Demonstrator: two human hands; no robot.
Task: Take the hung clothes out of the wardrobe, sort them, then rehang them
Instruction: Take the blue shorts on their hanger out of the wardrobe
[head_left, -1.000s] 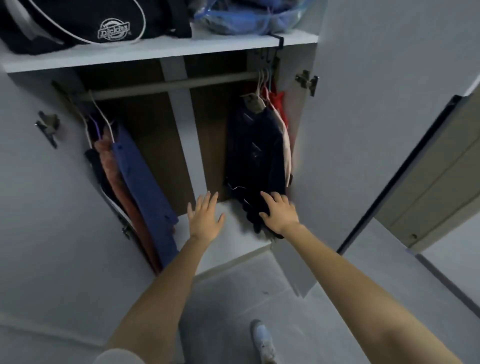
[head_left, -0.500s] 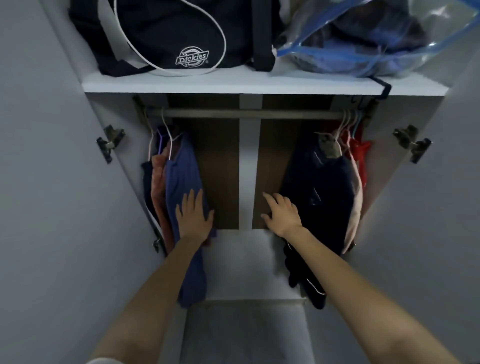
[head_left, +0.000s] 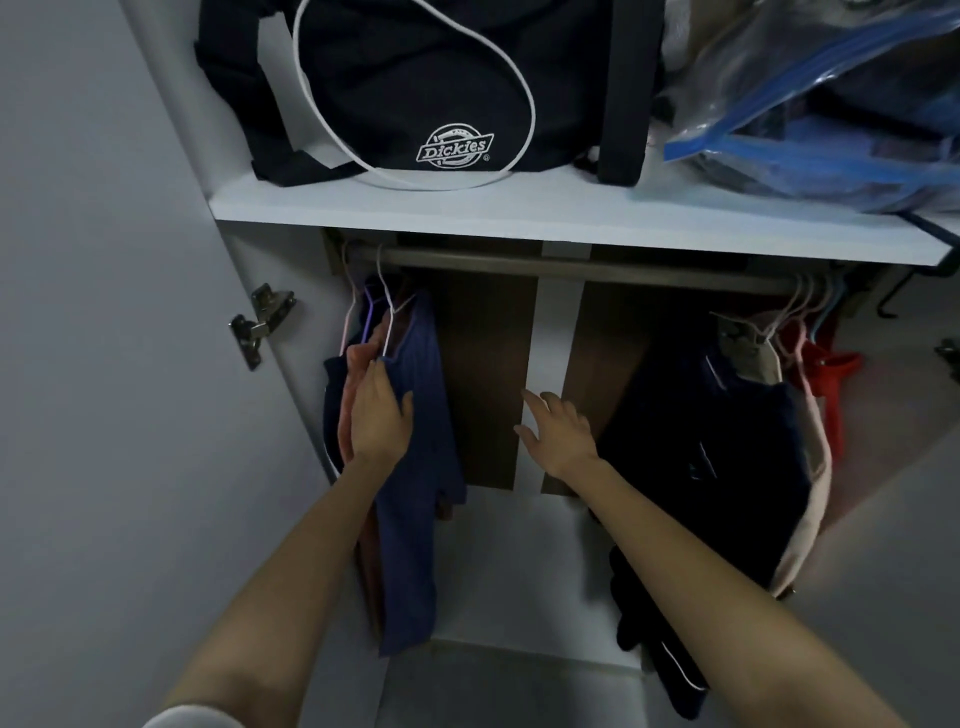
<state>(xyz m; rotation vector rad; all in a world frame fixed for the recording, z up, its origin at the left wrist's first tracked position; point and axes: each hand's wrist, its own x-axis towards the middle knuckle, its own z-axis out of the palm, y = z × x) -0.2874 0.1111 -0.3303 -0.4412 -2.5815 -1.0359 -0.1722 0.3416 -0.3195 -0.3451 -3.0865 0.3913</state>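
Your left hand (head_left: 382, 418) on cloth, right hand (head_left: 558, 434) free.
Left lies flat, fingers straight, on the blue garment (head_left: 408, 561) hanging centre left; right is spread, holding nothing, beside the dark garment (head_left: 727, 441) centre right.

White sleeve (head_left: 193, 717), bare forearms (head_left: 291, 561)

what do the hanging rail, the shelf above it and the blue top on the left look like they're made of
Rail: likely metal tube, dull grey satin finish; a faint highlight runs along it.
Shelf: probably laminated board, smooth matt white; its front edge is flat and sharp-cornered.
Blue top: soft fabric, perhaps ribbed knit; fine vertical lines and limp drape.
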